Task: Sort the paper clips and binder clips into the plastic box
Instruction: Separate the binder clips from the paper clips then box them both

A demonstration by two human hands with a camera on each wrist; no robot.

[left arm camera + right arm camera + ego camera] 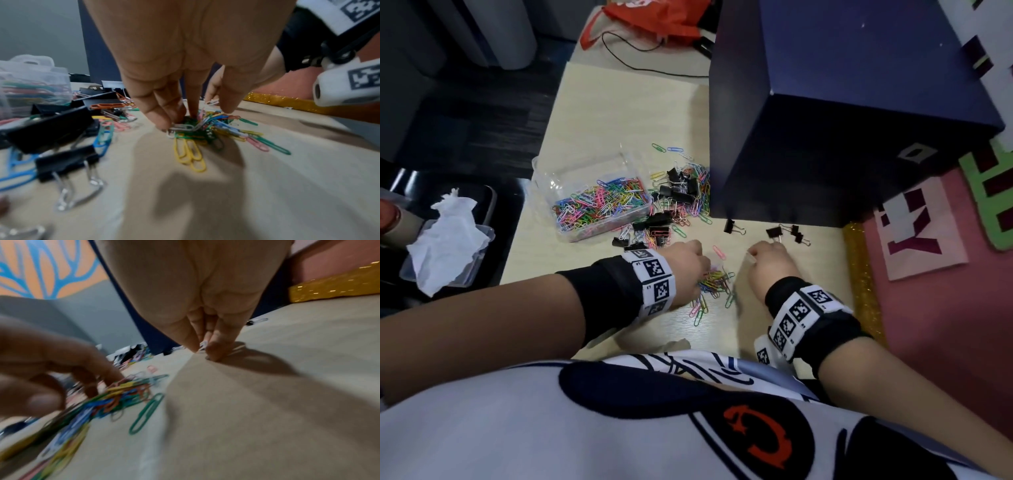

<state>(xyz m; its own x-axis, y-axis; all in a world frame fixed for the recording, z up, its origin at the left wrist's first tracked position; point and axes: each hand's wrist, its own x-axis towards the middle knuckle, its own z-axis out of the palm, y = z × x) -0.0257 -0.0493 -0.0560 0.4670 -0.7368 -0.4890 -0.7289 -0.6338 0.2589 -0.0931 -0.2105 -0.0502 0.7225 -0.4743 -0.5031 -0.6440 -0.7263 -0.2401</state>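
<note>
The left hand (688,270) pinches a bunch of paper clips (714,281) near the plastic box (592,192), the closer hand to it; the right hand (768,265) pinches one white clip (203,344) farther off.

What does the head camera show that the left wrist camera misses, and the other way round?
Only the head view shows the whole plastic box from above, the dark blue box top and the crumpled tissue. Only the left wrist view shows the left hand's fingertips pinching into the pile, touching a silver paper clip. Both show the paper clip pile, binder clips and table.
</note>
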